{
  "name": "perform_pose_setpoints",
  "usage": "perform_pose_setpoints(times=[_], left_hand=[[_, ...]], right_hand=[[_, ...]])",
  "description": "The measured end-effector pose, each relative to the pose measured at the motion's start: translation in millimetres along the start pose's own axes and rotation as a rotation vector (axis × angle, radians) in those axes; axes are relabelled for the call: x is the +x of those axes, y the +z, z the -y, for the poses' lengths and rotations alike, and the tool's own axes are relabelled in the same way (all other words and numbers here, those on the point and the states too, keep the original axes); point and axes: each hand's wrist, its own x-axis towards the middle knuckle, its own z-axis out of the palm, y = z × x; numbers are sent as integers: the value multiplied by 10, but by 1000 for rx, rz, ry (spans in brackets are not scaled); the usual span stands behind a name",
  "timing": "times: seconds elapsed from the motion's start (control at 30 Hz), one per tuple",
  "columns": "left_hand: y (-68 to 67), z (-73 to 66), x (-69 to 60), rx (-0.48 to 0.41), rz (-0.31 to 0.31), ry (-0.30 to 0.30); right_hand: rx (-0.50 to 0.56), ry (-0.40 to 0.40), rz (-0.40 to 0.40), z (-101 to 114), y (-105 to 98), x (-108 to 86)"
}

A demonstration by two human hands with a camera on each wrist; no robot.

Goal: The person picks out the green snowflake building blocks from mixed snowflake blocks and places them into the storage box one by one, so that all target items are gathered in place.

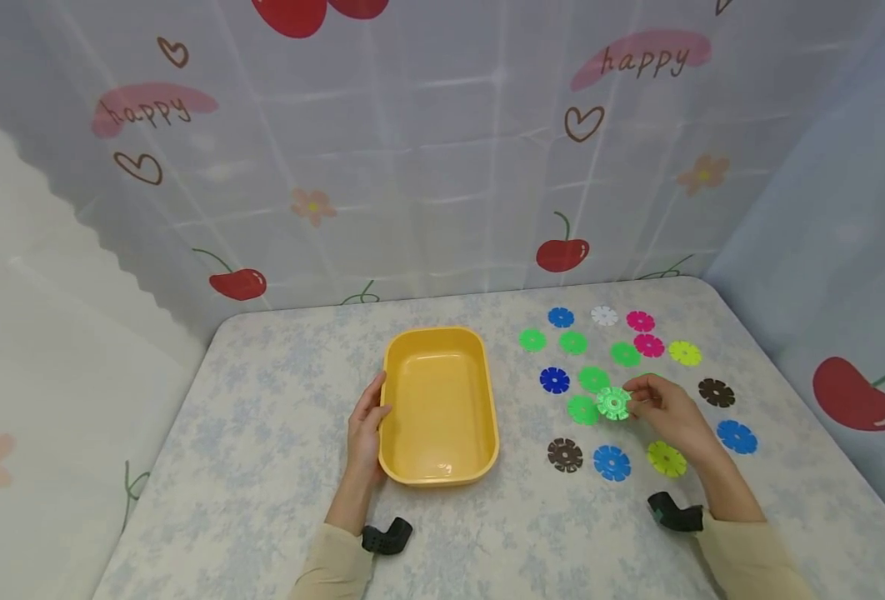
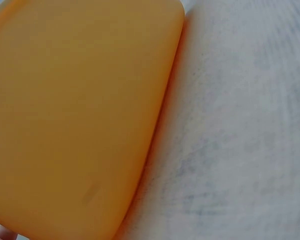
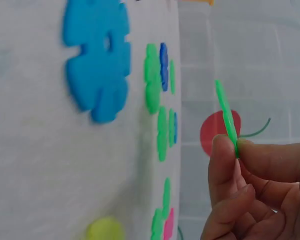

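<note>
A yellow plastic tray (image 1: 442,417) rests on the table. My left hand (image 1: 365,429) grips its left rim, thumb over the edge and fingers along the outer wall; the left wrist view shows mostly the tray's side (image 2: 80,110), with a bit of fingertip (image 2: 4,233) at the bottom left. Held up off the table by its edge, a green notched plastic disc (image 1: 612,403) is pinched between the thumb and fingers of my right hand (image 1: 667,412). In the right wrist view this disc (image 3: 227,115) appears edge-on.
Around the right hand lie several flat notched discs: green ones (image 1: 573,342), a dark blue one (image 1: 554,380), light blue ones (image 1: 612,462), pink, yellow, white, and brown ones (image 1: 565,455). A printed curtain (image 1: 427,167) hangs behind the table (image 1: 262,400).
</note>
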Motion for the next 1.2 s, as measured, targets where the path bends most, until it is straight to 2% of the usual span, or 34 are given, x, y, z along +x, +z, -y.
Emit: perform_pose_setpoints(times=[0.2, 0.4, 0.73, 0.93, 1.2], left_hand=[[-3, -8, -2, 0, 6, 6], [-7, 6, 0, -4, 7, 2], [9, 17, 28, -11, 25, -2], [10, 17, 19, 0, 18, 6], [-14, 15, 1, 1, -7, -7]], right_hand=[[35, -48, -94, 213, 31, 133], [103, -52, -107, 409, 90, 281], [219, -62, -10, 790, 286, 580], [240, -73, 41, 1092, 556, 738], [239, -36, 112, 1399, 927, 928]])
